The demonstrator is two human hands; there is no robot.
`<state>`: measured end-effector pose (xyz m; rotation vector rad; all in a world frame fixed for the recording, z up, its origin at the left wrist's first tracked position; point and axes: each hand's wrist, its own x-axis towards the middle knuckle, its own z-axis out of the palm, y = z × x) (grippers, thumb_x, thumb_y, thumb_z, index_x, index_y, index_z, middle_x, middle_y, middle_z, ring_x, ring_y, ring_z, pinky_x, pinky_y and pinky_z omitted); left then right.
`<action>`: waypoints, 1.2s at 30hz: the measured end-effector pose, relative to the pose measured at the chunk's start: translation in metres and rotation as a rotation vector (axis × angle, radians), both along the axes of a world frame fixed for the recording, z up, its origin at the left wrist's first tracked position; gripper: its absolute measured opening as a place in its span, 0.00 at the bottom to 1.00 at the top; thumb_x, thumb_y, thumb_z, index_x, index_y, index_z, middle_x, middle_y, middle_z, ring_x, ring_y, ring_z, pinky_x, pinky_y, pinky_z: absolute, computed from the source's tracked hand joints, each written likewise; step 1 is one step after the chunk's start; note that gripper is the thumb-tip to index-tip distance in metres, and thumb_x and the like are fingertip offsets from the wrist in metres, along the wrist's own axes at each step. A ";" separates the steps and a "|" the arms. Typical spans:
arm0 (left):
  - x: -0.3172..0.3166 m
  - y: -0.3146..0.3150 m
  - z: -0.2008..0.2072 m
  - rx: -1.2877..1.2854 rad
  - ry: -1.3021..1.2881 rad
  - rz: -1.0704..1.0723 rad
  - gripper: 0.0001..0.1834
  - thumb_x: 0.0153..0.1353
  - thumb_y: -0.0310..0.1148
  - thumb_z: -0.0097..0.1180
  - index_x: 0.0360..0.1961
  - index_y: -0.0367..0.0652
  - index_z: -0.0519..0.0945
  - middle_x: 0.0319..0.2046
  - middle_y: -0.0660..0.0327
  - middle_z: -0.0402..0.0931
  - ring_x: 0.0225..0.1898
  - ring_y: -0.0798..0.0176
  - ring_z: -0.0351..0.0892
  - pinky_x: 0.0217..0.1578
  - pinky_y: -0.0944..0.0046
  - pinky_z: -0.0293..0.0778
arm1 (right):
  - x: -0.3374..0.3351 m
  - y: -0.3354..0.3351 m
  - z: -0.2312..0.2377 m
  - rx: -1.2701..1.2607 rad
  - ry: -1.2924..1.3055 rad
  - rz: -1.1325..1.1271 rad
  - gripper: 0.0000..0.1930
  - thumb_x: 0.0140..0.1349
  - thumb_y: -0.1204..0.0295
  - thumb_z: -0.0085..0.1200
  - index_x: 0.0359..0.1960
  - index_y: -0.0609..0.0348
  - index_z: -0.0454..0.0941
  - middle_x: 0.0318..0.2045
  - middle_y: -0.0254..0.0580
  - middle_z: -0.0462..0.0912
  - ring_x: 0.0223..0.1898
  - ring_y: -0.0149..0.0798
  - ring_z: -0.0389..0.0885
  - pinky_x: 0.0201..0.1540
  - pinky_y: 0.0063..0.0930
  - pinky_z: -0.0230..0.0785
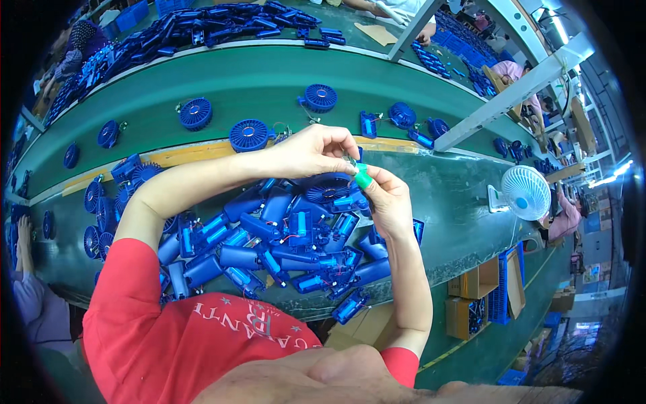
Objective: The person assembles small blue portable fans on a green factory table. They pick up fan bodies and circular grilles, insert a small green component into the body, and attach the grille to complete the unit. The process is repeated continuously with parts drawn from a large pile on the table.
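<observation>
My left hand (313, 151) and my right hand (390, 202) meet above the near edge of the conveyor, fingertips pinched together. Between them is a small thing (349, 159), partly hidden by the fingers and too small to name. Green wrapping covers the thumb tip of my right hand. Below my hands lies a pile of blue plastic housings (239, 257), several with light blue cylindrical cells and thin wires. A round blue fan head (328, 190) rests at the pile's far side, beneath my hands. Another fan head (249, 136) sits to the left of my left hand.
A green conveyor belt (256, 81) crosses ahead, carrying spaced-out fan heads. Beyond it, blue parts (202, 30) are heaped. A white fan (525, 193) stands at the right, near a slanting metal beam (511, 91). Cardboard boxes (464, 289) are at lower right. A co-worker's arm (24, 242) shows at far left.
</observation>
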<state>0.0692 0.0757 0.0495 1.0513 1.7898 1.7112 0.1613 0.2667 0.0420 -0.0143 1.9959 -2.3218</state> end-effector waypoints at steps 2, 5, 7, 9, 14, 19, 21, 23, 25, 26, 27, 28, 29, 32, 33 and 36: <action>-0.002 -0.001 -0.003 0.044 -0.050 -0.040 0.12 0.57 0.27 0.62 0.41 0.36 0.76 0.36 0.65 0.77 0.38 0.76 0.75 0.42 0.74 0.72 | 0.001 -0.001 0.001 0.072 0.056 -0.012 0.11 0.63 0.70 0.55 0.43 0.63 0.80 0.29 0.24 0.77 0.30 0.19 0.67 0.34 0.14 0.60; -0.001 -0.002 0.000 0.072 -0.255 -0.079 0.12 0.57 0.26 0.61 0.41 0.36 0.76 0.37 0.64 0.77 0.39 0.74 0.76 0.43 0.73 0.73 | 0.001 0.005 0.000 0.264 0.151 0.012 0.10 0.65 0.68 0.53 0.40 0.63 0.79 0.29 0.27 0.75 0.30 0.21 0.67 0.34 0.15 0.61; 0.001 0.001 0.004 0.060 -0.286 -0.092 0.12 0.57 0.25 0.61 0.41 0.36 0.77 0.37 0.63 0.78 0.39 0.73 0.77 0.44 0.72 0.73 | 0.000 0.009 0.000 0.338 0.245 0.022 0.10 0.65 0.67 0.52 0.38 0.63 0.79 0.30 0.29 0.74 0.31 0.22 0.67 0.34 0.16 0.61; 0.002 0.001 0.004 0.051 -0.308 -0.093 0.12 0.57 0.24 0.61 0.42 0.36 0.77 0.37 0.63 0.78 0.39 0.72 0.77 0.44 0.72 0.73 | 0.000 0.011 0.001 0.380 0.304 0.037 0.11 0.66 0.67 0.51 0.36 0.64 0.78 0.30 0.31 0.73 0.31 0.23 0.67 0.34 0.17 0.61; 0.001 0.002 0.001 0.081 -0.368 -0.109 0.12 0.57 0.25 0.61 0.42 0.36 0.76 0.37 0.61 0.79 0.38 0.70 0.78 0.44 0.70 0.74 | 0.003 0.012 0.004 0.364 0.328 0.073 0.12 0.66 0.67 0.51 0.34 0.64 0.77 0.30 0.31 0.72 0.31 0.23 0.66 0.33 0.18 0.59; 0.002 0.001 0.002 0.070 -0.519 -0.238 0.12 0.58 0.27 0.60 0.41 0.36 0.76 0.36 0.59 0.79 0.37 0.68 0.79 0.41 0.70 0.75 | -0.002 0.021 0.010 0.271 0.228 0.287 0.11 0.66 0.66 0.50 0.34 0.63 0.77 0.29 0.28 0.71 0.30 0.22 0.64 0.33 0.17 0.57; -0.001 0.002 0.000 0.076 -0.523 -0.261 0.12 0.58 0.27 0.60 0.42 0.36 0.75 0.35 0.58 0.79 0.37 0.68 0.79 0.40 0.70 0.75 | -0.003 0.023 0.011 0.235 0.189 0.342 0.11 0.66 0.65 0.50 0.34 0.61 0.77 0.28 0.25 0.71 0.30 0.21 0.63 0.34 0.17 0.57; -0.003 0.004 -0.002 0.107 -0.489 -0.244 0.13 0.58 0.28 0.60 0.42 0.36 0.75 0.35 0.58 0.80 0.37 0.67 0.79 0.39 0.71 0.75 | -0.004 0.023 0.012 0.220 0.125 0.329 0.11 0.66 0.65 0.50 0.34 0.60 0.78 0.28 0.25 0.72 0.30 0.21 0.63 0.34 0.17 0.57; -0.003 0.002 -0.001 0.077 -0.437 -0.235 0.13 0.58 0.28 0.60 0.43 0.36 0.74 0.34 0.58 0.80 0.37 0.68 0.80 0.40 0.70 0.75 | -0.005 0.025 0.011 0.207 0.084 0.327 0.10 0.66 0.65 0.51 0.35 0.60 0.78 0.28 0.25 0.73 0.30 0.21 0.64 0.34 0.17 0.57; -0.004 0.001 0.000 0.061 -0.411 -0.228 0.13 0.58 0.28 0.60 0.43 0.36 0.74 0.34 0.58 0.79 0.37 0.68 0.80 0.40 0.70 0.75 | -0.006 0.026 0.010 0.201 0.076 0.335 0.10 0.66 0.65 0.51 0.35 0.60 0.78 0.29 0.25 0.74 0.31 0.21 0.65 0.35 0.17 0.58; -0.003 0.002 -0.001 0.090 -0.451 -0.240 0.13 0.58 0.28 0.60 0.43 0.36 0.74 0.34 0.59 0.79 0.37 0.68 0.80 0.40 0.70 0.76 | -0.007 0.026 0.009 0.195 0.068 0.343 0.10 0.66 0.65 0.51 0.36 0.60 0.78 0.29 0.25 0.74 0.31 0.21 0.66 0.36 0.17 0.59; -0.003 0.003 -0.004 0.118 -0.491 -0.252 0.13 0.58 0.28 0.61 0.43 0.36 0.74 0.35 0.59 0.79 0.37 0.69 0.80 0.40 0.70 0.76 | -0.007 0.025 0.009 0.155 0.069 0.336 0.10 0.66 0.66 0.51 0.36 0.60 0.78 0.30 0.26 0.75 0.32 0.21 0.67 0.37 0.17 0.60; -0.002 0.004 -0.005 0.148 -0.529 -0.264 0.14 0.58 0.29 0.61 0.43 0.37 0.74 0.35 0.60 0.79 0.37 0.69 0.80 0.40 0.70 0.76 | -0.007 0.024 0.010 0.117 0.070 0.329 0.11 0.66 0.66 0.51 0.37 0.61 0.78 0.31 0.27 0.76 0.33 0.22 0.68 0.38 0.18 0.61; 0.000 0.008 -0.007 0.189 -0.534 -0.235 0.14 0.57 0.29 0.61 0.43 0.37 0.74 0.35 0.60 0.79 0.37 0.69 0.80 0.41 0.70 0.76 | -0.006 0.021 0.012 0.020 0.052 0.321 0.11 0.66 0.66 0.50 0.38 0.61 0.78 0.33 0.30 0.78 0.35 0.24 0.71 0.41 0.19 0.62; 0.000 0.008 -0.007 0.191 -0.541 -0.239 0.14 0.57 0.29 0.61 0.43 0.37 0.74 0.35 0.60 0.79 0.37 0.68 0.80 0.41 0.69 0.76 | -0.005 0.020 0.011 -0.009 0.042 0.319 0.11 0.66 0.67 0.50 0.39 0.62 0.78 0.33 0.31 0.79 0.35 0.25 0.72 0.42 0.19 0.63; 0.000 0.007 -0.009 0.192 -0.556 -0.241 0.13 0.57 0.28 0.61 0.42 0.37 0.74 0.36 0.60 0.79 0.37 0.67 0.80 0.41 0.69 0.76 | -0.004 0.018 0.009 -0.026 0.045 0.302 0.10 0.66 0.67 0.50 0.38 0.62 0.78 0.33 0.32 0.78 0.35 0.26 0.72 0.42 0.20 0.63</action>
